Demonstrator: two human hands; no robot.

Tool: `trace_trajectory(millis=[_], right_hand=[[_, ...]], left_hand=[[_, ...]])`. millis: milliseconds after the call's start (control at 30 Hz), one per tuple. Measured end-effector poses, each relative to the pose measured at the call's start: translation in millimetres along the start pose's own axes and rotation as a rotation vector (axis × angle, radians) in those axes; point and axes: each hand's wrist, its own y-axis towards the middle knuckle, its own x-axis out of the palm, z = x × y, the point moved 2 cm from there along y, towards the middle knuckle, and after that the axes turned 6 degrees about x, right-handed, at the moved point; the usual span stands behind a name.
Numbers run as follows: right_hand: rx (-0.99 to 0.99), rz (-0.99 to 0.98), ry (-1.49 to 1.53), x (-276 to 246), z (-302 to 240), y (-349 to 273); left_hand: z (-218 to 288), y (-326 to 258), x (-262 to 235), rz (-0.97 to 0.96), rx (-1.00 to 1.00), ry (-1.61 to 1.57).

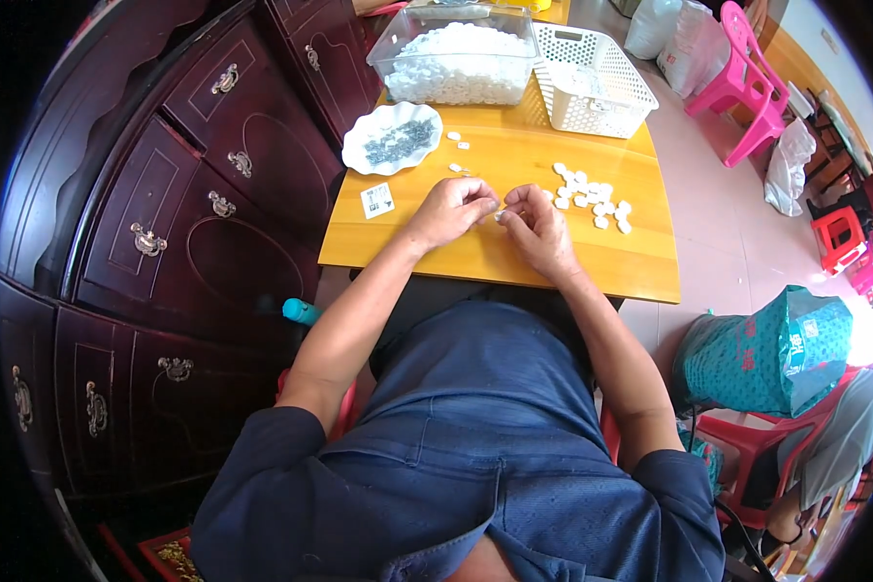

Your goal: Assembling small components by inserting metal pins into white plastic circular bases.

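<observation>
My left hand and my right hand meet over the front half of the yellow wooden table. The right thumb and fingers pinch a small white piece, mostly covered by the fingertips. My left fingertips are pressed together close against it; what they hold, if anything, is too small to make out. Right of my right hand lies a loose group of small white pieces. Beyond my left hand are a few more small white bits. A white scalloped plate holds many small dark grey pieces.
At the back stands a clear plastic bin heaped with white pieces, beside a white perforated basket. A square printed card lies at the left. Dark wooden drawers border the left side; a teal bag and a seated person's leg are at the right.
</observation>
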Motion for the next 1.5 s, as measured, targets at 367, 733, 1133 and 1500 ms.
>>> trace_trajectory(millis=[367,733,1133,1500], right_hand=[[-0.042,0.015,-0.023,0,3,1],[-0.041,0.031,-0.069,-1,-2,-1],[-0.015,0.071,0.002,1,4,2],[-0.019,0.117,-0.053,-5,5,1]], left_hand=[[1,0,1,0.020,0.001,0.009],[2,0,3,0.003,-0.001,0.053],[5,1,2,0.013,-0.002,-0.023],[-21,61,-72,0.291,0.130,0.721]])
